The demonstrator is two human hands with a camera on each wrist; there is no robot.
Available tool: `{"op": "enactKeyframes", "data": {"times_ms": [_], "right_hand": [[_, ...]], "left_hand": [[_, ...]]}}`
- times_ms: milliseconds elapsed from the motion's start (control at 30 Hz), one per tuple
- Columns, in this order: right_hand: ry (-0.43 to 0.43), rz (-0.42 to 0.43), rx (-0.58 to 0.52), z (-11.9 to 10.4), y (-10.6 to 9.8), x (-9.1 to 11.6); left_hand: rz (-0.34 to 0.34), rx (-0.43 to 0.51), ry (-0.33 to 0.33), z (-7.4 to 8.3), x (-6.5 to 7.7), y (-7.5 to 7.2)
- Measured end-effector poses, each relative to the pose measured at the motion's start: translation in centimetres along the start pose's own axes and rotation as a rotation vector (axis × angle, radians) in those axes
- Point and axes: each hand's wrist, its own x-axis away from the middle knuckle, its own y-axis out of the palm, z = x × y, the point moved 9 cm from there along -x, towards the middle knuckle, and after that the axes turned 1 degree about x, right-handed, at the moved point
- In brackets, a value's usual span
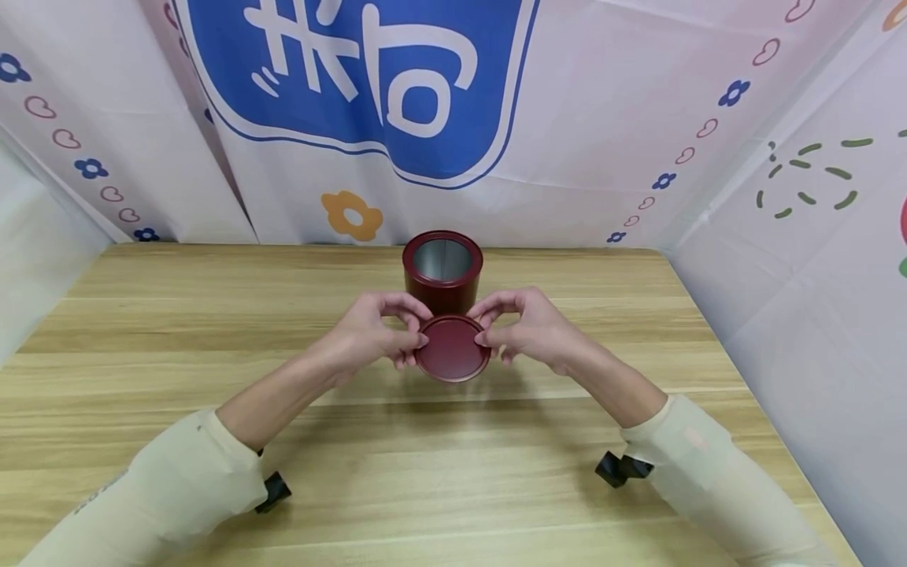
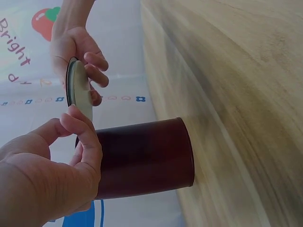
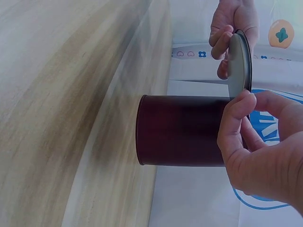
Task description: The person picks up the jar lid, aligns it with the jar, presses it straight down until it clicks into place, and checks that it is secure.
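Between both hands a round dark red lid (image 1: pixel 453 349) is held up in front of a dark red cylindrical tin (image 1: pixel 442 291). My left hand (image 1: pixel 379 331) pinches the lid's left edge between thumb and fingers. On the opposite edge, my right hand (image 1: pixel 524 327) pinches it the same way. The tin stands upright on the table with its top uncovered and its grey metal inside showing. Both wrist views show the lid's pale underside (image 2: pixel 82 90) facing down, apart from the table. In the right wrist view, the tin's side (image 3: pixel 184 131) is smooth and plain.
The wood-grain table (image 1: pixel 340 472) runs back to a white printed cloth (image 1: pixel 567 118) with a blue sign, just behind the tin. Another white cloth (image 1: pixel 794 283) borders the right side. Small black pieces (image 1: pixel 272 492) show beside the sleeves.
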Motion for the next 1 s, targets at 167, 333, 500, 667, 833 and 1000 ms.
{"op": "enactKeyframes", "data": {"times_ms": [167,333,500,667,833,1000], "right_hand": [[-0.015,0.0,0.005,-0.5,-0.2,0.0],[-0.022,0.0,0.011,-0.8,-0.4,0.0],[-0.025,0.0,0.014,-1.0,-0.7,-0.1],[-0.03,-0.008,0.012,-1.3,-0.7,-0.1],[-0.029,-0.013,-0.008,-1.7,-0.7,-0.1],[-0.037,-0.009,0.001,-2.1,-0.9,-0.1]], "left_hand": [[-0.001,-0.011,0.014,0.5,0.0,-0.1],[0.002,-0.017,0.008,0.9,0.0,-0.2],[0.001,-0.017,0.013,1.4,-0.1,-0.2],[0.003,-0.01,0.025,1.8,0.0,-0.3],[-0.002,0.014,0.033,2.2,0.1,-0.5],[-0.007,0.021,0.046,2.7,0.0,-0.6]]}}
